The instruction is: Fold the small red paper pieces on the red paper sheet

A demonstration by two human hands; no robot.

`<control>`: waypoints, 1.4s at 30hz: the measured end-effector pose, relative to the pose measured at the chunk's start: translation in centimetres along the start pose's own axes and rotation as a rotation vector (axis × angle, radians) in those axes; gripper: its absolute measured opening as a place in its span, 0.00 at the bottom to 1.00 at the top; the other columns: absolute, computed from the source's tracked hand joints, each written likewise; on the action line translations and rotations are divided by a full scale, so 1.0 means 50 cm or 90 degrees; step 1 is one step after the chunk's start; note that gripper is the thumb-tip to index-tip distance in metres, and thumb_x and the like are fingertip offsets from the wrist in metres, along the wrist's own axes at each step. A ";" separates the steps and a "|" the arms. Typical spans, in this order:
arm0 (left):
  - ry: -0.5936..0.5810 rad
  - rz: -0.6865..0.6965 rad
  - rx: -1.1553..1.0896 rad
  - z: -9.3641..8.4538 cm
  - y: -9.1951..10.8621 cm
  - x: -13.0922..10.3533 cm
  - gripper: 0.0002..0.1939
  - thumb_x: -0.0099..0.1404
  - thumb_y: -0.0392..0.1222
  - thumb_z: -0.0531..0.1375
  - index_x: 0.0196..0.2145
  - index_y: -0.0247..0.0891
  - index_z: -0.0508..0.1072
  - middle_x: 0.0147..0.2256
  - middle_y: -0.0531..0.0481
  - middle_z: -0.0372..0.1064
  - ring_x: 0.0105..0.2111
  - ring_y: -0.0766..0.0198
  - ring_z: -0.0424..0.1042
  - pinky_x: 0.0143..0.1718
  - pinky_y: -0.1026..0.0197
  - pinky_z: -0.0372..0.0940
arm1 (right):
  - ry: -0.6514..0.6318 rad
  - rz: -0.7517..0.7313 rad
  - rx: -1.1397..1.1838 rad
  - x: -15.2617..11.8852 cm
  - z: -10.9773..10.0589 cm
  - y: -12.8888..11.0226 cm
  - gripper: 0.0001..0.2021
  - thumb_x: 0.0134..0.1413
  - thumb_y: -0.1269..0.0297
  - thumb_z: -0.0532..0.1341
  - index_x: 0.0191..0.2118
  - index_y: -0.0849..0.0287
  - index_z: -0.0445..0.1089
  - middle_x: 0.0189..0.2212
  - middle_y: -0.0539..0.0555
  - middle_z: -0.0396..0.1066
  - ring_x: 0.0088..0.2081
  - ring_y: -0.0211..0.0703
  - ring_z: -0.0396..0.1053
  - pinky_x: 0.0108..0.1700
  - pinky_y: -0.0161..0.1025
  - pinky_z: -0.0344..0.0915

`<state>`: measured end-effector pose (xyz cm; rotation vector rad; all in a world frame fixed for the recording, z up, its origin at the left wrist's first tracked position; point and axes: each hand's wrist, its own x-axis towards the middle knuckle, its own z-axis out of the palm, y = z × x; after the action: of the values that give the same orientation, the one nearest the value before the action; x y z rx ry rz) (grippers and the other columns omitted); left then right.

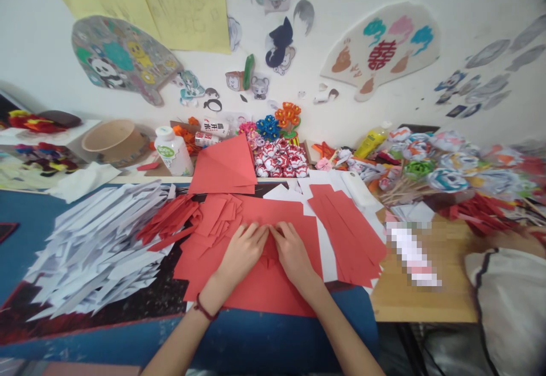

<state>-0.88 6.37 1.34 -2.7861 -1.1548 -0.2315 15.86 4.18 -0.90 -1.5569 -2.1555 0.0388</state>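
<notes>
Over the red paper sheets [251, 293] my left hand [244, 248] and my right hand [295, 253] meet fingertip to fingertip. Between them is a small folded piece of red paper [269, 250], pinched by both hands and partly hidden under the fingers. Left of my left hand lie small red paper rectangles [215, 217] and a bundle of narrow folded red strips [170, 217]. Long cut red strips [345, 231] are stacked to the right of my right hand, on top of white sheets.
A big heap of folded white paper strips [106, 245] covers the left of the blue table [239, 336]. Behind stand a white bottle [174, 153], red sheets [226, 165] and paper flowers [284, 158]. At right, another person's sleeve [507, 302] borders a wooden table [426, 305].
</notes>
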 end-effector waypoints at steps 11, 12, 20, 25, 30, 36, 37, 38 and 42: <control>-0.047 0.054 0.067 -0.007 0.016 -0.026 0.26 0.68 0.29 0.48 0.63 0.38 0.58 0.63 0.38 0.55 0.60 0.52 0.59 0.56 0.48 0.59 | -0.028 0.056 -0.143 -0.034 -0.037 -0.010 0.21 0.63 0.74 0.50 0.57 0.54 0.69 0.43 0.62 0.66 0.41 0.53 0.62 0.39 0.48 0.64; -0.046 0.056 0.067 -0.005 0.019 -0.027 0.26 0.68 0.30 0.48 0.63 0.37 0.59 0.63 0.37 0.55 0.61 0.51 0.58 0.56 0.48 0.59 | -0.031 0.059 -0.144 -0.042 -0.042 -0.009 0.21 0.63 0.73 0.51 0.57 0.54 0.68 0.43 0.62 0.66 0.41 0.53 0.62 0.39 0.48 0.64; 0.001 -0.069 -0.026 -0.005 0.030 -0.015 0.28 0.65 0.27 0.48 0.63 0.33 0.58 0.58 0.39 0.65 0.55 0.51 0.63 0.52 0.49 0.59 | -0.021 0.070 -0.116 -0.077 -0.051 -0.005 0.19 0.65 0.69 0.52 0.59 0.54 0.67 0.46 0.62 0.67 0.43 0.54 0.62 0.43 0.50 0.65; 0.028 -0.078 -0.087 -0.009 0.031 -0.006 0.30 0.62 0.27 0.52 0.61 0.44 0.62 0.63 0.49 0.58 0.56 0.51 0.60 0.54 0.47 0.57 | -0.020 0.081 -0.099 -0.077 -0.049 -0.005 0.19 0.65 0.68 0.52 0.59 0.54 0.67 0.47 0.62 0.67 0.45 0.53 0.61 0.45 0.50 0.64; 0.018 -0.043 -0.056 -0.001 0.035 -0.012 0.30 0.63 0.29 0.54 0.62 0.45 0.62 0.64 0.52 0.55 0.59 0.52 0.58 0.58 0.46 0.54 | -0.021 0.084 -0.102 -0.079 -0.047 -0.004 0.19 0.65 0.68 0.53 0.59 0.54 0.66 0.48 0.61 0.66 0.45 0.52 0.61 0.46 0.49 0.64; 0.001 0.005 0.041 -0.005 0.025 -0.011 0.27 0.68 0.35 0.52 0.64 0.44 0.59 0.66 0.47 0.52 0.62 0.50 0.56 0.58 0.44 0.55 | -0.007 0.091 -0.068 -0.080 -0.046 0.000 0.18 0.66 0.67 0.52 0.59 0.57 0.67 0.47 0.61 0.67 0.45 0.51 0.61 0.46 0.48 0.64; -0.001 0.011 0.049 -0.006 0.023 -0.011 0.27 0.69 0.35 0.52 0.64 0.44 0.58 0.66 0.47 0.51 0.62 0.50 0.56 0.58 0.45 0.55 | 0.003 0.095 -0.060 -0.080 -0.046 0.001 0.18 0.66 0.67 0.52 0.58 0.58 0.67 0.47 0.61 0.67 0.45 0.51 0.61 0.46 0.48 0.64; -0.003 0.015 0.053 -0.008 0.021 -0.010 0.26 0.69 0.35 0.51 0.64 0.45 0.58 0.66 0.47 0.51 0.62 0.51 0.56 0.58 0.45 0.55 | 0.011 0.097 -0.056 -0.080 -0.045 0.001 0.18 0.66 0.67 0.52 0.58 0.59 0.67 0.47 0.61 0.67 0.45 0.51 0.61 0.46 0.48 0.64; -0.012 0.005 0.042 -0.011 0.017 -0.012 0.26 0.70 0.37 0.50 0.64 0.49 0.57 0.65 0.51 0.52 0.61 0.53 0.58 0.58 0.46 0.55 | 0.015 0.085 -0.072 -0.081 -0.043 0.001 0.18 0.66 0.67 0.52 0.58 0.56 0.68 0.47 0.61 0.67 0.45 0.51 0.61 0.45 0.47 0.64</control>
<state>-0.76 5.28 1.74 -2.7398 -1.1349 -0.1640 17.72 0.00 -0.47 -1.7543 -2.0655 -0.0585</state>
